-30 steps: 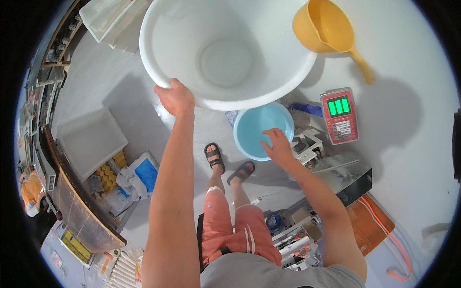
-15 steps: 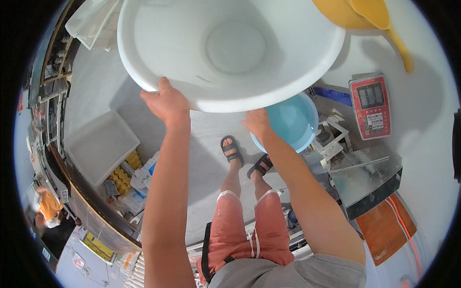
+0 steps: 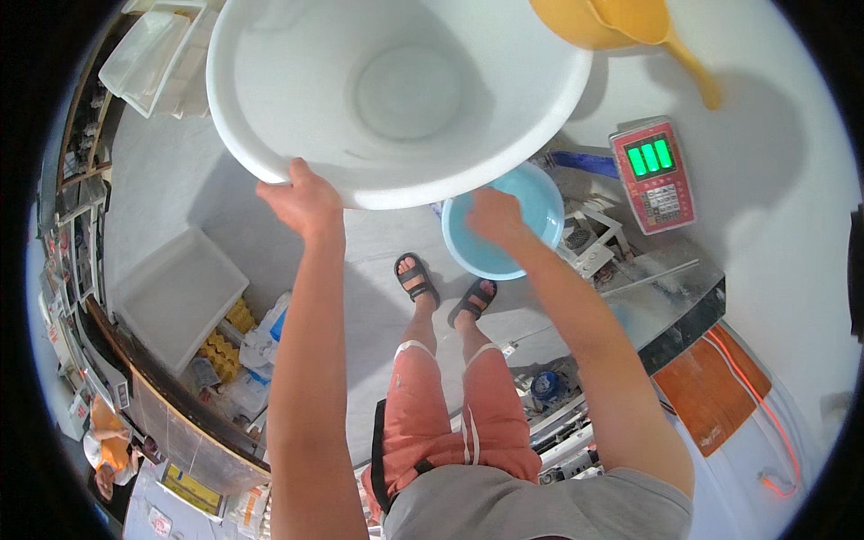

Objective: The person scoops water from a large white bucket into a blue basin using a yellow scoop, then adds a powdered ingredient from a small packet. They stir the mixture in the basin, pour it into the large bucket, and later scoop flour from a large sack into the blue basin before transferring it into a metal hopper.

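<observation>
A large white plastic basin fills the top of the view, its inside toward me with no contents visible. My left hand is closed on its near rim, thumb over the edge. Just below the rim, farther right, my right hand has its fingers curled. Whether it touches the basin or holds anything, I cannot tell. Under that hand is a smaller light-blue basin. A yellow dipper rests at the white basin's upper right, its handle pointing right.
A red scale indicator with a lit green display stands at the right, above a grey metal box. On the left are a white tray, yellow egg trays and clear bins. Another person is at the far left.
My right hand has shifted slightly from under the rim to over the blue basin. The left still grips the white basin. The scale display, dark before, shows green. My view has turned slightly.
</observation>
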### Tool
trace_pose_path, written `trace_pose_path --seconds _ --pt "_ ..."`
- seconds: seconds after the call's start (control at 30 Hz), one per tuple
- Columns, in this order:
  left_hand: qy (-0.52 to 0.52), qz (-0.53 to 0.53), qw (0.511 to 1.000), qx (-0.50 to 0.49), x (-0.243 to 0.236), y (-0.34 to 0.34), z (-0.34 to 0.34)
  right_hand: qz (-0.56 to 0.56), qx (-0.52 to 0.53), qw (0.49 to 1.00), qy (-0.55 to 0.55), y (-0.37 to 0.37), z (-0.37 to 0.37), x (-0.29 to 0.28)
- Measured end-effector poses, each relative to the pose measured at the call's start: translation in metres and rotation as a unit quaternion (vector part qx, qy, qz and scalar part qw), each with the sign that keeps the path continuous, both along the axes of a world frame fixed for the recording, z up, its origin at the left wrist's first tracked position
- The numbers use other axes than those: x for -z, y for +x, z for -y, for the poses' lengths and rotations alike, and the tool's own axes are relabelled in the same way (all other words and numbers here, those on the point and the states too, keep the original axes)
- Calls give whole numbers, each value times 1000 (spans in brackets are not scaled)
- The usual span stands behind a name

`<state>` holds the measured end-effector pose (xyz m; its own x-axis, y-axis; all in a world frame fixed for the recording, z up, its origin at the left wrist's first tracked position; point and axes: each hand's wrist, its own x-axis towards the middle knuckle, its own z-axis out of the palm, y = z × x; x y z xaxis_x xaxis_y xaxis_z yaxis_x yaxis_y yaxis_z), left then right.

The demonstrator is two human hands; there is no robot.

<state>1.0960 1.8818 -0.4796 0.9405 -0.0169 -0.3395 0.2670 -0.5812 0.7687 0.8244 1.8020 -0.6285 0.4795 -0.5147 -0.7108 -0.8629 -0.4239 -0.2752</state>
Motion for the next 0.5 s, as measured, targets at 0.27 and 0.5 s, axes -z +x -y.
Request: trace_pose_path --seconds 0.27,0.5 --pt "19 26 999 15 10 3 1 51 97 993 42 -98 4 -56" --pt "-2 36 999 17 10 5 1 96 107 989 -21 -110 -75 -69"
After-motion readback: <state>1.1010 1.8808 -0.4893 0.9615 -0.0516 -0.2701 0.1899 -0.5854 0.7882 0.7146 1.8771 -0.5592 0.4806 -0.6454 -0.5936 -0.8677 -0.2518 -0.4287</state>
